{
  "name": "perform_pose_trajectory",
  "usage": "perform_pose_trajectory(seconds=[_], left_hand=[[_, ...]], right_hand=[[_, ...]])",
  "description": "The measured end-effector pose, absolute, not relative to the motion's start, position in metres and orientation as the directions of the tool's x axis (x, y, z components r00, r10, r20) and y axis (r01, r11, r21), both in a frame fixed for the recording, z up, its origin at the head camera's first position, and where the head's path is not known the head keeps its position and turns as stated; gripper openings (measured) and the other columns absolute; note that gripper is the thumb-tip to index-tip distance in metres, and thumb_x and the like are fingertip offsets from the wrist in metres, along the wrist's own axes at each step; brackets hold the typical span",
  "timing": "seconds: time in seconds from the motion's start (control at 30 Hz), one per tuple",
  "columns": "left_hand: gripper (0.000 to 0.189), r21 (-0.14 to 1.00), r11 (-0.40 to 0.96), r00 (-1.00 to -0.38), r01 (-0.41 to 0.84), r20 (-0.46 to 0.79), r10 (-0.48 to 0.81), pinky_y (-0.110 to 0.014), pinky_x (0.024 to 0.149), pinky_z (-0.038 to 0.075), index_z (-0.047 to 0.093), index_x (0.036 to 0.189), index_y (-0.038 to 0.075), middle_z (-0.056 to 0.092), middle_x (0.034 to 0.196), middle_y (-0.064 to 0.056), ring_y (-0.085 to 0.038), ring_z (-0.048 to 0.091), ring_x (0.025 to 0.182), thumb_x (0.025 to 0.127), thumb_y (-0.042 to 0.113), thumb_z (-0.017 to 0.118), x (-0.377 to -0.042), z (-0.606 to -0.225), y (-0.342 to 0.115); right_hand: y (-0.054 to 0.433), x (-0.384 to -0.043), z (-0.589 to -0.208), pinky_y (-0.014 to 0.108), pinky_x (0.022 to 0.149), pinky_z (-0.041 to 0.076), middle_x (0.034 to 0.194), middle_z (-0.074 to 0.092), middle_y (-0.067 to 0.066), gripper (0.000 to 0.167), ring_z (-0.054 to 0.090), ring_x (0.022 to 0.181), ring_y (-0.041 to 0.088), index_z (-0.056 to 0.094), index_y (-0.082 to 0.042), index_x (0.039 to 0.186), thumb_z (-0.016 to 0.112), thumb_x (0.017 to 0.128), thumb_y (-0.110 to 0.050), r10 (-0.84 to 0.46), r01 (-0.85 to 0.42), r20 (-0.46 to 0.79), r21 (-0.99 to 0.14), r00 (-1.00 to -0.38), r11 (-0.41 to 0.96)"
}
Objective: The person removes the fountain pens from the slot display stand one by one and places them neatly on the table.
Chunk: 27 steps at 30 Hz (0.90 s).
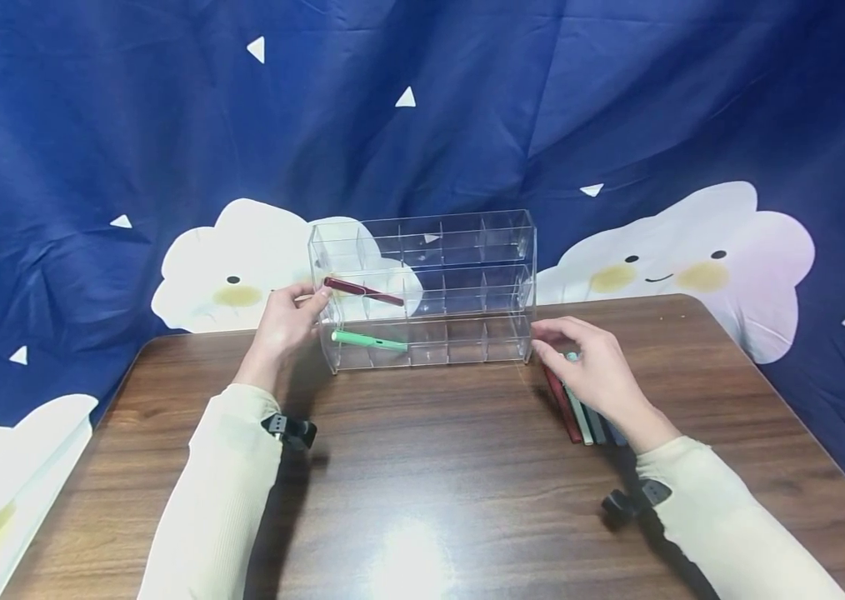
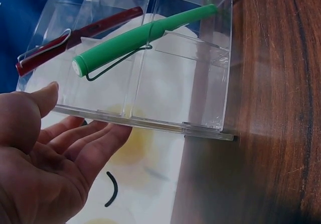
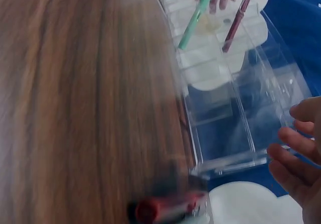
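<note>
A clear plastic organizer point(image 1: 466, 317) with tiers of small compartments stands on the table. A dark red pen point(image 1: 364, 291) lies slanted in the middle tier's left end, and a green pen point(image 1: 370, 340) lies in the bottom tier below it. My left hand point(image 1: 287, 323) touches the organizer's left side, its fingers fairly straight along the panel and the thumb close to the red pen's clip end point(image 2: 37, 60). At the organizer's right side is my right hand point(image 1: 598, 371), fingers loosely bent and holding nothing; whether its fingertips touch the panel I cannot tell.
Several pens lie side by side on the table under and beside my right hand, among them a red one point(image 1: 563, 408) and a pale green one point(image 1: 580, 417). Behind the wooden table point(image 1: 407, 450) hangs a blue cloth point(image 1: 422, 150) with white clouds.
</note>
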State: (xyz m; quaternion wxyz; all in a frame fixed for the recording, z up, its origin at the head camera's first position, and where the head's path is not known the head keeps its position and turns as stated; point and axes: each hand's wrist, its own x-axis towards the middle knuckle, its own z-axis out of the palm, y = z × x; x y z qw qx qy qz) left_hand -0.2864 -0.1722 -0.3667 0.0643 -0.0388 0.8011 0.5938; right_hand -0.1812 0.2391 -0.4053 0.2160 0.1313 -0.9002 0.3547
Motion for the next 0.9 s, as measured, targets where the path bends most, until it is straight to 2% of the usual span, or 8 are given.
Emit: perform_pose_trajectory(seconds=[0.1, 0.33, 0.5, 0.6, 0.67, 0.9], left_hand=[[0.053, 0.949, 0.283, -0.989, -0.142, -0.151, 0.01, -0.045, 0.112, 0.06, 0.051, 0.154, -0.004, 0.063, 0.148, -0.031, -0.044, 0.065, 0.136, 0.114, 0.029, 0.057, -0.286, -0.367, -0.172], [0.054, 0.944, 0.297, -0.988, -0.141, -0.153, 0.019, -0.047, 0.115, 0.058, 0.05, 0.155, -0.004, 0.061, 0.151, -0.03, -0.042, 0.064, 0.139, 0.114, 0.03, 0.057, -0.286, -0.366, -0.173], [0.055, 0.945, 0.297, -0.988, -0.139, -0.152, 0.021, -0.048, 0.116, 0.057, 0.049, 0.156, -0.003, 0.061, 0.151, -0.029, -0.041, 0.064, 0.139, 0.114, 0.03, 0.057, -0.287, -0.366, -0.173], [0.055, 0.946, 0.291, -0.988, -0.142, -0.154, 0.018, -0.047, 0.115, 0.058, 0.049, 0.156, -0.003, 0.062, 0.151, -0.029, -0.042, 0.063, 0.139, 0.114, 0.03, 0.057, -0.287, -0.366, -0.173], [0.055, 0.945, 0.292, -0.988, -0.145, -0.156, 0.016, -0.046, 0.115, 0.059, 0.048, 0.156, -0.004, 0.062, 0.151, -0.03, -0.042, 0.063, 0.139, 0.114, 0.03, 0.057, -0.287, -0.367, -0.173], [0.056, 0.942, 0.302, -0.987, -0.147, -0.16, 0.017, -0.045, 0.114, 0.059, 0.048, 0.157, -0.003, 0.06, 0.152, -0.029, -0.04, 0.064, 0.139, 0.113, 0.031, 0.058, -0.288, -0.367, -0.173]], right_hand=[[0.23, -0.186, -0.405, 0.015, 0.072, 0.052, 0.107, 0.082, 0.01, 0.022, 0.077, 0.098, 0.03, 0.079, -0.006, 0.119, 0.078, 0.097, -0.007, -0.1, -0.412, 0.49, -0.585, -0.866, 0.698], [0.207, -0.195, -0.404, 0.025, 0.068, 0.058, 0.112, 0.082, 0.011, 0.024, 0.077, 0.102, 0.031, 0.078, -0.004, 0.121, 0.078, 0.097, -0.005, -0.152, -0.467, 0.51, -0.575, -0.847, 0.672], [0.19, -0.2, -0.402, 0.043, 0.088, 0.063, 0.117, 0.081, 0.011, 0.026, 0.077, 0.107, 0.032, 0.077, -0.006, 0.124, 0.078, 0.098, -0.008, -0.196, -0.5, 0.509, -0.575, -0.838, 0.648], [0.18, -0.204, -0.401, 0.052, 0.102, 0.06, 0.121, 0.08, 0.012, 0.028, 0.076, 0.114, 0.033, 0.077, -0.005, 0.126, 0.079, 0.098, -0.009, -0.228, -0.525, 0.51, -0.571, -0.829, 0.631], [0.173, -0.206, -0.4, 0.053, 0.104, 0.06, 0.123, 0.08, 0.012, 0.029, 0.075, 0.118, 0.033, 0.076, -0.005, 0.127, 0.078, 0.099, -0.01, -0.245, -0.531, 0.503, -0.571, -0.829, 0.626], [0.15, -0.215, -0.395, 0.051, 0.102, 0.061, 0.126, 0.079, 0.011, 0.033, 0.075, 0.117, 0.032, 0.075, -0.003, 0.13, 0.078, 0.099, -0.013, -0.299, -0.565, 0.498, -0.562, -0.814, 0.604]])
